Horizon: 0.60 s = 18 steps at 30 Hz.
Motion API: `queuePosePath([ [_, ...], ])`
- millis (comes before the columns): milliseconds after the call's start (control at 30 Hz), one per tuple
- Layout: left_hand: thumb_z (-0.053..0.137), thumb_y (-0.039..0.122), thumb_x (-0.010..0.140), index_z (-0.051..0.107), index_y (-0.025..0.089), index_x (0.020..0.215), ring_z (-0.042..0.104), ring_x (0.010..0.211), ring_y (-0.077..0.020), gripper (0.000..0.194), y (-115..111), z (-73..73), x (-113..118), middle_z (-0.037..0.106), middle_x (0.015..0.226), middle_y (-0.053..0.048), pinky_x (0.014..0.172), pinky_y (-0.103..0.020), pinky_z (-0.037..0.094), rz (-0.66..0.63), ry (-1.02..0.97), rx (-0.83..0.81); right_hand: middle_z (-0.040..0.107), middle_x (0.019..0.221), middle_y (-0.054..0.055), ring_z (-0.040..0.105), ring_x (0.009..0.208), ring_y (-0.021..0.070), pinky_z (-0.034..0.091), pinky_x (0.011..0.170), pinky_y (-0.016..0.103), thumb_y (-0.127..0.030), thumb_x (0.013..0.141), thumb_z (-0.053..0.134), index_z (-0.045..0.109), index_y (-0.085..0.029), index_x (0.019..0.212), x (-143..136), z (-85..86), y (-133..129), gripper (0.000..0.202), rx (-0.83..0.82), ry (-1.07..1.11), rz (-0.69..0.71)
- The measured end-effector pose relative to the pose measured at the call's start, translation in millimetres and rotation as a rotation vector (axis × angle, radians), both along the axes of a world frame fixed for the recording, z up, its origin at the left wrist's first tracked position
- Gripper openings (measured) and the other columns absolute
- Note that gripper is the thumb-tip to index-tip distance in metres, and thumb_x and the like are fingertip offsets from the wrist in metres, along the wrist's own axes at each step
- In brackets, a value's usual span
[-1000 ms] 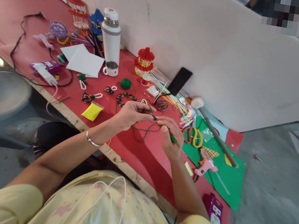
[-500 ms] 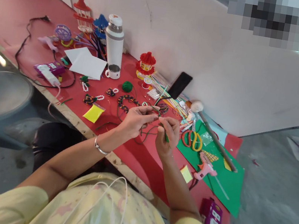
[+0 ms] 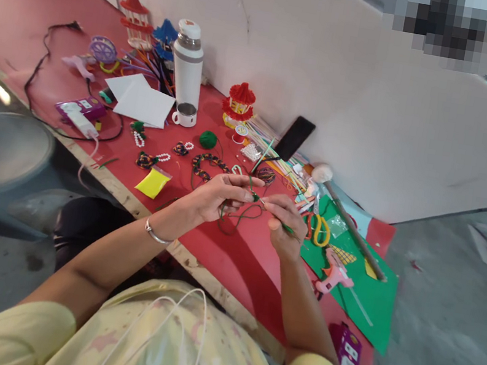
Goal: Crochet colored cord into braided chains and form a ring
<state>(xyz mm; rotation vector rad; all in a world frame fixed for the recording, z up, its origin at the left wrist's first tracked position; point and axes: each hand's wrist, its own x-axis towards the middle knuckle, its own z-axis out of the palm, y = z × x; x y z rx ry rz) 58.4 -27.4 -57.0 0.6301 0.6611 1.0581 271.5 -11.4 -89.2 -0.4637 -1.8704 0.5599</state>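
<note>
Above the red table, my left hand pinches a small piece of dark green cord work between thumb and fingers. My right hand is closed on a thin tool with a green handle, whose tip meets the cord work. Loose dark green cord loops down onto the table below the hands. Behind my left hand lie a braided dark and orange strand and a green yarn ball.
A white flask, a metal-lined cup and a black phone stand or lie behind. At right are yellow-handled scissors and a pink glue gun on green sheet. A yellow packet lies left.
My right hand has shifted right and turned, covering part of the scissors. My left hand has moved slightly left, and the green cord work shows more clearly between the hands.
</note>
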Motion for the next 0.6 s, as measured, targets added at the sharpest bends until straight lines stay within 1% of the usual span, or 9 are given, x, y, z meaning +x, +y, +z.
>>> queuePosePath([
  [67,0.088,0.015,0.062,0.081,0.014,0.109,0.034,0.043,-0.0011,0.048,1.9,-2.4,-2.6,0.056,0.057,0.006,0.042,-0.017,0.02,-0.026,-0.004,0.029,0.078,0.112,0.007,0.073,0.099,0.024,0.06,0.083,0.044,-0.047,0.098,0.066,0.074,-0.04,0.128,5.2,4.5,0.4,0.032,0.018,-0.047,0.012],
  [133,0.088,0.014,0.062,0.082,0.014,0.109,0.032,0.042,-0.0008,0.048,3.8,-4.5,-4.8,0.055,0.056,0.006,0.042,-0.017,0.02,-0.04,0.002,0.052,0.079,0.113,0.007,0.073,0.1,0.0239,0.06,0.084,0.044,-0.047,0.097,0.067,0.074,-0.04,0.129,9.6,8.3,0.6,0.033,0.038,-0.076,0.023],
  [400,0.086,0.016,0.064,0.082,0.015,0.11,0.032,0.042,-0.0016,0.046,6.4,-8.0,-6.7,0.059,0.059,0.004,0.041,-0.02,0.018,-0.089,0.064,0.095,0.08,0.116,0.006,0.073,0.102,0.0242,0.059,0.09,0.046,-0.044,0.096,0.069,0.072,-0.04,0.131,22.3,15.6,-0.6,0.035,0.082,-0.147,0.073],
  [600,0.084,0.015,0.066,0.082,0.014,0.11,0.032,0.042,-0.002,0.045,7.0,-7.4,-7.4,0.056,0.056,0.005,0.043,-0.02,0.02,-0.148,0.086,0.117,0.08,0.114,0.007,0.072,0.101,0.0237,0.058,0.089,0.044,-0.042,0.095,0.07,0.073,-0.037,0.13,29.5,22.6,-3.4,0.036,0.083,-0.18,0.114],
])
